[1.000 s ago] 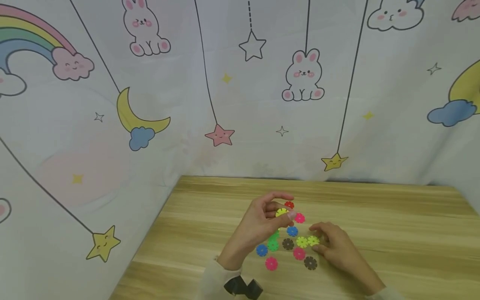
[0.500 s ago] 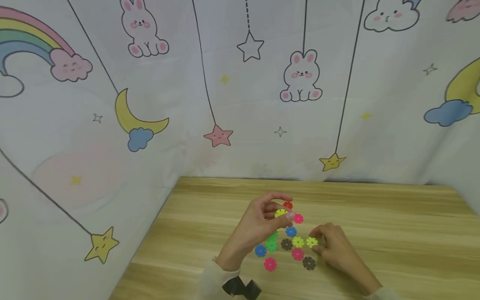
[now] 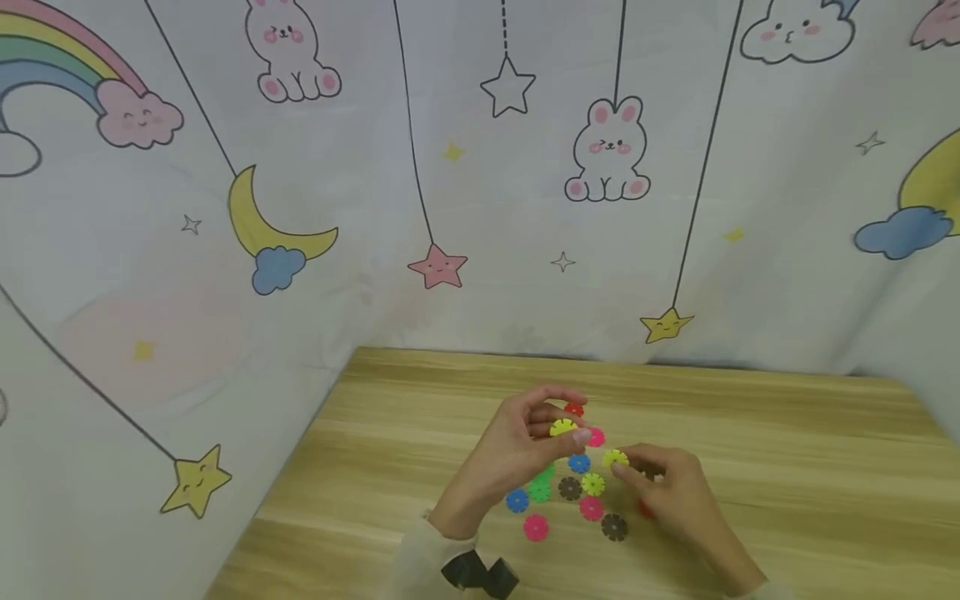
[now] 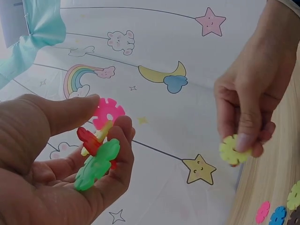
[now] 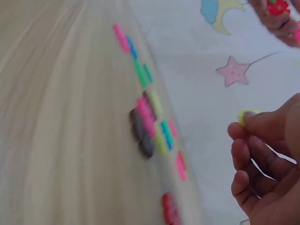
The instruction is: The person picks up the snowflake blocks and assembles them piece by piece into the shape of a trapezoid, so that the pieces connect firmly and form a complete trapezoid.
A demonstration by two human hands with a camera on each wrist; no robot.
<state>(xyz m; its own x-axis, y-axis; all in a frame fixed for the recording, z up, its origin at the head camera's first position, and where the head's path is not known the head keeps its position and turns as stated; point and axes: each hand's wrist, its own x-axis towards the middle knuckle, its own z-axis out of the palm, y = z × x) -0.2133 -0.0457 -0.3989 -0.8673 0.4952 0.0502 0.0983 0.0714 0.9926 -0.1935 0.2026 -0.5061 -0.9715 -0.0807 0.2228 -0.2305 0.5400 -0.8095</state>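
My left hand [image 3: 513,446] grips a small cluster of interlocking snowflake discs above the table. In the left wrist view the cluster shows a green disc [image 4: 98,164], a red disc [image 4: 89,140], a yellow one seen edge-on and a pink disc [image 4: 108,111] by the thumb. To its right, my right hand [image 3: 675,483] pinches a single yellow snowflake disc [image 3: 616,459] between thumb and forefinger. That disc is raised over the table, apart from the cluster. The right wrist view shows only a sliver of it beyond the thumb.
Loose discs lie flat below the hands, among them a blue disc [image 3: 579,463], a yellow-green disc [image 3: 593,484], a dark brown disc [image 3: 614,527] and a pink disc [image 3: 536,527]. A red disc [image 3: 646,508] is partly hidden by my right hand. A patterned cloth [image 3: 510,200] hangs behind the wooden table [image 3: 810,467].
My right hand has drawn a yellow disc away from the one beside it, then lifted it up and slightly left toward the cluster. The left hand keeps its grip, nearly still.
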